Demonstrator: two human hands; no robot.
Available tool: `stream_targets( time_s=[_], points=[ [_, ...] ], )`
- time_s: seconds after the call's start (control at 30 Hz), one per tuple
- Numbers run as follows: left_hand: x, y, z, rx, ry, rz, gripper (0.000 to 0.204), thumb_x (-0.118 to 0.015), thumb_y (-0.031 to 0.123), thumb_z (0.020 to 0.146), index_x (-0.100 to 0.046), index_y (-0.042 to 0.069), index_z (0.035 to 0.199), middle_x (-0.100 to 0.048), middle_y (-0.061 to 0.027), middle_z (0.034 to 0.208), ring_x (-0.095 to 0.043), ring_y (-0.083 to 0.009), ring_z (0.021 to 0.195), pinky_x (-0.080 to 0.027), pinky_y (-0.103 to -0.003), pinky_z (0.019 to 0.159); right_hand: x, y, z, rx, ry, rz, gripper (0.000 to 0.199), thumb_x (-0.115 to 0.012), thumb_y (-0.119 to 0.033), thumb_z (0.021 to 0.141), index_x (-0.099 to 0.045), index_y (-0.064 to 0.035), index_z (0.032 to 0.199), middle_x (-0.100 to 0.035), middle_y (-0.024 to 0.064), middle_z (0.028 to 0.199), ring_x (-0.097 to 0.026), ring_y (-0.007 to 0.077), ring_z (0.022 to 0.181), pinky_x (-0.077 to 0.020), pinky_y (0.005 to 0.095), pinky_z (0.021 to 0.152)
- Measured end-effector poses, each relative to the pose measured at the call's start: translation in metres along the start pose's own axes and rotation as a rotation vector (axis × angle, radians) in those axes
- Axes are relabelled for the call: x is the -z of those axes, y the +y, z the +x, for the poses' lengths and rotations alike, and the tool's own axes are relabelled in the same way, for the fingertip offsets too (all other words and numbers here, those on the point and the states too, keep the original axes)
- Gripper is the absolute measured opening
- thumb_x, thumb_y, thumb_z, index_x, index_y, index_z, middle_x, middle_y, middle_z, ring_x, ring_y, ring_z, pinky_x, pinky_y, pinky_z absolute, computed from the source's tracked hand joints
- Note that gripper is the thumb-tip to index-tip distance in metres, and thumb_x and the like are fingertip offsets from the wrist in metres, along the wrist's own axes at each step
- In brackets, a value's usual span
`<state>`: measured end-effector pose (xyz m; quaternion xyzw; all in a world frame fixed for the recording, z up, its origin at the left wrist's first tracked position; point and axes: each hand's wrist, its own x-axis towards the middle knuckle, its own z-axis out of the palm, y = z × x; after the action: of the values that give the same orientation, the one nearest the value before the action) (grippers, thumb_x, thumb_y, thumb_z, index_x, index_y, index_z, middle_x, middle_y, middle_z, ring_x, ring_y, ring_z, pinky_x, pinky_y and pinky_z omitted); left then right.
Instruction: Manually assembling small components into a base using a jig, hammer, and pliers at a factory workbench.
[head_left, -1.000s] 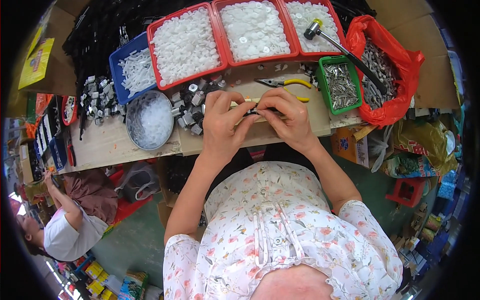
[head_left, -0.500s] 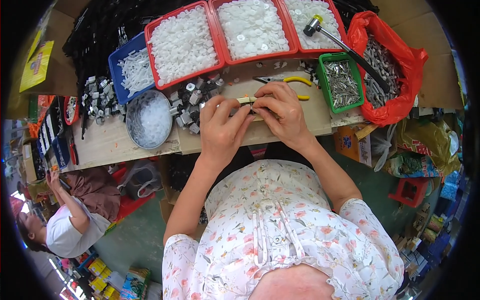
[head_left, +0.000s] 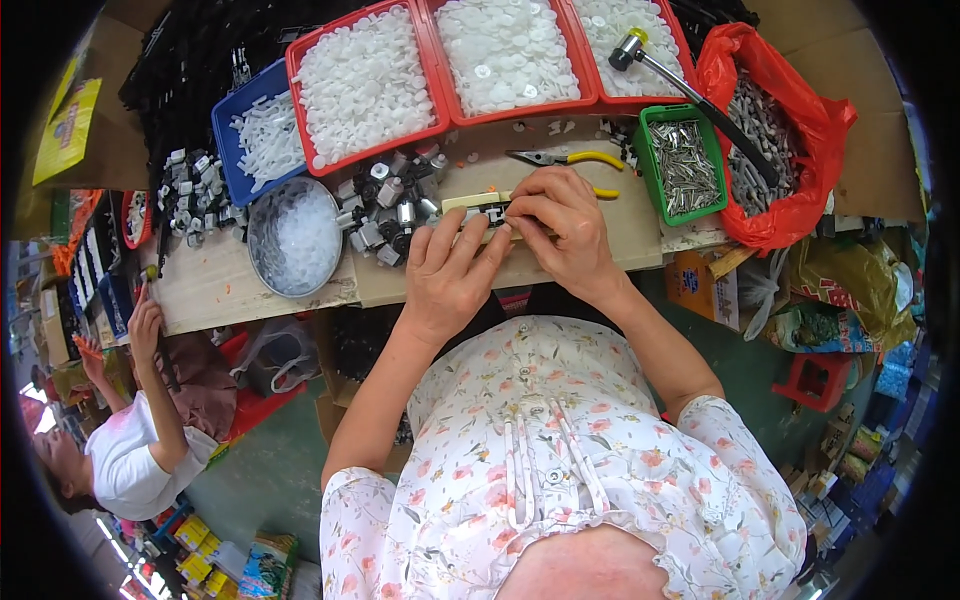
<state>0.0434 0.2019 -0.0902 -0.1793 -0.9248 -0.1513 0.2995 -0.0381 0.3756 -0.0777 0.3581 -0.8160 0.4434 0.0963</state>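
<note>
Since half a second ago, little change: both hands stay together at the near edge of the tabletop (head_left: 250,285), fingers shifted only slightly.

Item 1, nearest: left hand (head_left: 450,270), fingers spread flat, pressing one end of a cream strip fixture (head_left: 478,203); not clenched. Right hand (head_left: 565,225), fingertips pinched on a small dark part (head_left: 497,212) seated on that strip, just left of its knuckles. I judge the part light, rigid, easily dropped; best taken by its sides with fingertips. One strip, one part in hand.

Item 2, just beyond: one pair of yellow-handled pliers (head_left: 565,160), lying loose. One heap of grey and black assemblies (head_left: 385,210), left of the hands; too many to count.

Item 3, left: one round metal bowl (head_left: 295,238) of clear bits. One second heap of grey parts (head_left: 195,190).

Item 4, right: one green tray (head_left: 683,165) of metal pins; one red bag (head_left: 790,130) of dark metal pieces.

Item 5, far: one blue tray (head_left: 262,135) and three red trays (head_left: 365,85) of white plastic pieces; one hammer (head_left: 690,95) across the right-most red tray.

Item 6, far left, below the tabletop: another person (head_left: 140,440), seated.
</note>
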Motion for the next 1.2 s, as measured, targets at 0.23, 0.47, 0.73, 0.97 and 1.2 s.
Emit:
stream_targets(
  time_s=[0.23, 0.47, 0.73, 0.97, 1.2],
  points=[
    [0.002, 0.003, 0.002, 0.059, 0.015, 0.098, 0.025, -0.079, 0.021, 0.077, -0.075, 0.018, 0.102, -0.065, -0.0039, 0.110, -0.056, -0.0281, 0.112, -0.037, -0.040, 0.088, 0.002, -0.003, 0.002, -0.020, -0.050, -0.019, 0.013, -0.075, -0.001, 0.075, -0.068, -0.0017, 0.086, -0.064, 0.0084, 0.094, -0.060, 0.0289, 0.097, -0.0468, 0.0400, 0.085],
    [0.001, 0.009, -0.001, 0.034, 0.032, 0.180, 0.019, -0.071, 0.023, 0.083, -0.074, 0.015, 0.101, -0.065, -0.0034, 0.110, -0.057, -0.0241, 0.112, -0.033, -0.043, 0.090, 0.004, -0.007, 0.005, 0.033, -0.056, -0.083, 0.013, -0.074, -0.003, 0.075, -0.068, -0.0022, 0.087, -0.064, 0.0085, 0.093, -0.062, 0.0291, 0.096, -0.0466, 0.0394, 0.082],
    [0.008, 0.014, -0.004, -0.121, -0.153, 0.404, 0.030, -0.071, 0.028, 0.084, -0.072, 0.012, 0.110, -0.063, -0.0026, 0.119, -0.053, -0.0232, 0.121, -0.027, -0.049, 0.102, 0.004, -0.007, 0.002, 0.117, -0.019, -0.127, 0.015, -0.074, -0.002, 0.075, -0.068, -0.0032, 0.088, -0.065, 0.0080, 0.093, -0.063, 0.0287, 0.092, -0.0453, 0.0391, 0.077],
    [0.018, 0.011, 0.004, -0.177, -0.235, 0.435, 0.032, -0.068, 0.029, 0.086, -0.071, 0.011, 0.113, -0.061, -0.0032, 0.121, -0.052, -0.0220, 0.124, -0.025, -0.050, 0.105, 0.008, -0.001, 0.008, 0.055, -0.079, -0.006, 0.016, -0.074, 0.000, 0.073, -0.069, -0.0015, 0.088, -0.065, 0.0088, 0.092, -0.061, 0.0283, 0.088, -0.0470, 0.0383, 0.074],
    [0.019, -0.002, 0.010, -0.271, -0.222, 0.403, 0.032, -0.064, 0.022, 0.084, -0.070, 0.011, 0.113, -0.061, -0.0041, 0.121, -0.052, -0.0227, 0.124, -0.028, -0.052, 0.103, 0.015, -0.003, 0.018, -0.017, -0.209, -0.009, 0.014, -0.073, 0.000, 0.073, -0.069, -0.0006, 0.087, -0.064, 0.0101, 0.091, -0.060, 0.0290, 0.088, -0.0473, 0.0392, 0.075]
  ],
)
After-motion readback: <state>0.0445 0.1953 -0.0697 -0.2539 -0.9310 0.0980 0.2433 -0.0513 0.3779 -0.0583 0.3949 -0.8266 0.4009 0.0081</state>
